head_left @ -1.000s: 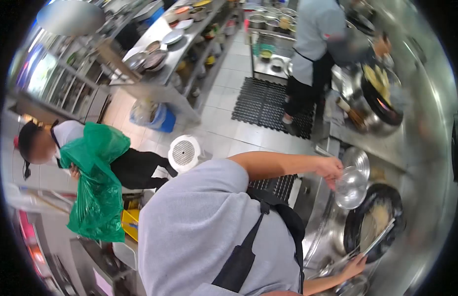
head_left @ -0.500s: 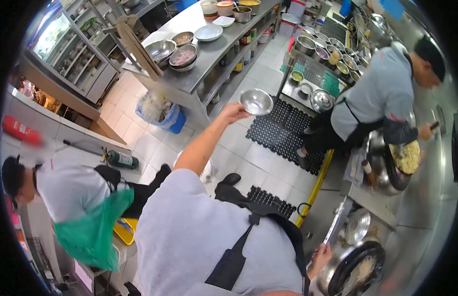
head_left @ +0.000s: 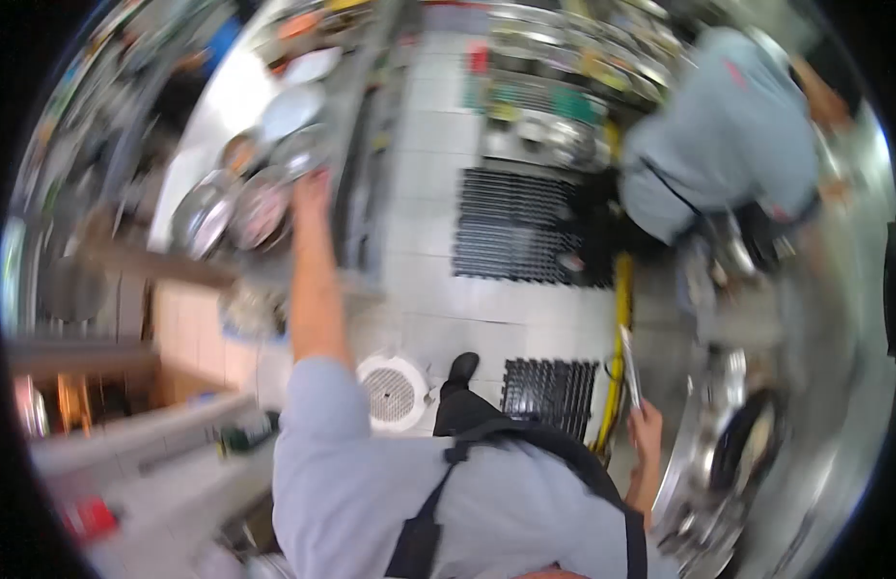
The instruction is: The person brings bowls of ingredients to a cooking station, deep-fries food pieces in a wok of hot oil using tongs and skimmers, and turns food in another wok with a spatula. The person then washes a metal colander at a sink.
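At the prep counter, my left hand (head_left: 311,190) is closed on the rim of a metal bowl (head_left: 299,148), blurred by motion. Close beside it on the counter are a bowl of pinkish food (head_left: 259,210), another metal bowl (head_left: 203,214) and white plates (head_left: 292,112). Whether the held bowl touches the counter I cannot tell. Down at my right side, my right hand (head_left: 645,427) grips a long, slim metal utensil (head_left: 629,367) pointing away from me; its exact kind does not show.
A co-worker (head_left: 723,145) stands at the stove line, front right. Nearby is a wok (head_left: 744,439). Black mats (head_left: 515,229), a yellow pipe (head_left: 619,338) and a round white vented object (head_left: 391,393) are at floor level. A bin (head_left: 253,311) sits below the counter.
My view has turned left. My left hand has carried the bowl from over the floor to the counter. The right hand still holds the utensil. The co-worker at left is out of view.
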Available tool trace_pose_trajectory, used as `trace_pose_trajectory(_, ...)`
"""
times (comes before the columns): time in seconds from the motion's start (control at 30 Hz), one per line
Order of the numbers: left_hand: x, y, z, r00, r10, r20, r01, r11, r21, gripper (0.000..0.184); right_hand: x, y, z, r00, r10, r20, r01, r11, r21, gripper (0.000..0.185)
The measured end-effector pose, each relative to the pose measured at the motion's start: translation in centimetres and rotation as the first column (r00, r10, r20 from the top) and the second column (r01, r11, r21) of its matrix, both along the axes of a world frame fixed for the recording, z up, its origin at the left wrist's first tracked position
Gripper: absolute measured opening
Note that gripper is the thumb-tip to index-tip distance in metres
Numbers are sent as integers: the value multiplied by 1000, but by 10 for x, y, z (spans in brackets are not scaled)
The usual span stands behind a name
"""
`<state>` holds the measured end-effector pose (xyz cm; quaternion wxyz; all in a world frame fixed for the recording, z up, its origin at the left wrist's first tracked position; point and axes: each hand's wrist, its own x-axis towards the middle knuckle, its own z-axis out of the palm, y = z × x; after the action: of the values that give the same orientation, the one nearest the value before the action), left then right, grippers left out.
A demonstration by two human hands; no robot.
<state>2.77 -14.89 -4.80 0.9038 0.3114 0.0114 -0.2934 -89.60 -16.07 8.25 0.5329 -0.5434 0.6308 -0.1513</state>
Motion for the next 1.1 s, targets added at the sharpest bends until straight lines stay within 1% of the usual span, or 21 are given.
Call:
trace_pose_trajectory(0.03, -6, 1, 1, 998, -21, -58, 20, 999, -29, 18, 3, 5, -2, 1000, -10, -18, 8, 997, -76, 22)
trace_pose_trajectory(0.07, -9, 11, -18, 787, -594, 166, 599, 674, -433, 22, -4, 14, -3, 989, -32, -146, 17, 995, -102, 25)
trace_pose_trajectory(0.1, -60, 9, 15, 908, -418, -37, 416, 908, -45, 32, -13, 21, -6, 961, -57, -270, 25, 992, -120, 28)
trace_pose_trajectory(0.13, -108, 0, 20, 955, -298, -9, 296, 944, 143, 41, -19, 30, -14, 970, -45, -241, -26, 958, -286, 33)
trace_pose_trajectory(0.17, -139, 18, -31, 867, -464, 179, 480, 875, -58, 45, -14, 40, 10, 934, -110, -340, 35, 975, -219, 36)
trace_pose_trajectory(0.2, -190, 9, -15, 848, -516, -119, 529, 815, 235, 40, -19, 49, 12, 944, -199, -264, 171, 977, -123, 39)
trace_pose_trajectory(0.23, -206, 21, -79, 687, -723, -74, 710, 648, 275, 36, -26, 59, 20, 914, -207, -348, 146, 970, -195, 40)
trace_pose_trajectory(0.27, -248, 34, -111, 570, -803, -175, 764, 438, 474, 33, -46, 69, 7, 891, -207, -404, 122, 966, -227, 37)
trace_pose_trajectory(0.3, -280, 44, -138, 250, -922, -296, 833, 49, 551, 31, -53, 79, 20, 874, -266, -406, 195, 958, -209, 41)
trace_pose_trajectory(0.33, -318, 68, -165, 129, -920, -369, 754, -151, 640, 26, -69, 93, 24, 847, -340, -409, 248, 933, -262, 47)
trace_pose_trajectory(0.4, -395, 84, -167, -339, -775, -534, 423, -632, 649, 13, -98, 121, 59, 800, -458, -387, 382, 887, -259, 50)
trace_pose_trajectory(0.43, -430, 90, -166, -522, -645, -558, 226, -735, 639, 13, -123, 140, 65, 757, -550, -354, 453, 831, -322, 51)
trace_pose_trajectory(0.47, -457, 92, -163, -620, -566, -543, 114, -750, 652, 12, -150, 164, 71, 708, -631, -318, 514, 769, -381, 52)
trace_pose_trajectory(0.53, -499, 91, -165, -688, -549, -474, 43, -683, 729, 12, -197, 217, 104, 510, -734, -448, 531, 678, -508, 50)
trace_pose_trajectory(0.67, -548, 72, -170, -608, -732, -306, 135, -475, 870, 10, -280, 331, 165, 111, -934, -340, 725, 310, -615, 48)
trace_pose_trajectory(0.73, -569, 61, -167, -550, -799, -243, 190, -403, 895, 10, -361, 411, 141, -94, -931, -352, 690, 194, -697, 44)
trace_pose_trajectory(0.83, -600, 42, -129, -456, -826, -332, 268, -483, 834, 10, -443, 500, 136, -237, -835, -497, 734, 181, -654, 38)
trace_pose_trajectory(0.9, -638, 35, -95, -397, -814, -425, 331, -558, 761, 12, -498, 544, 106, -336, -716, -611, 774, 160, -613, 38)
trace_pose_trajectory(0.93, -660, 36, -82, -413, -797, -440, 231, -559, 796, 13, -523, 563, 85, -374, -649, -663, 792, 148, -592, 39)
trace_pose_trajectory(1.0, -699, 38, -64, -426, -772, -472, 31, -534, 845, 14, -559, 582, 58, -311, -628, -713, 833, 181, -523, 40)
trace_pose_trajectory(1.1, -768, 48, -10, -651, -664, -368, -95, -409, 907, 13, -587, 587, 33, -264, -622, -737, 860, 194, -472, 41)
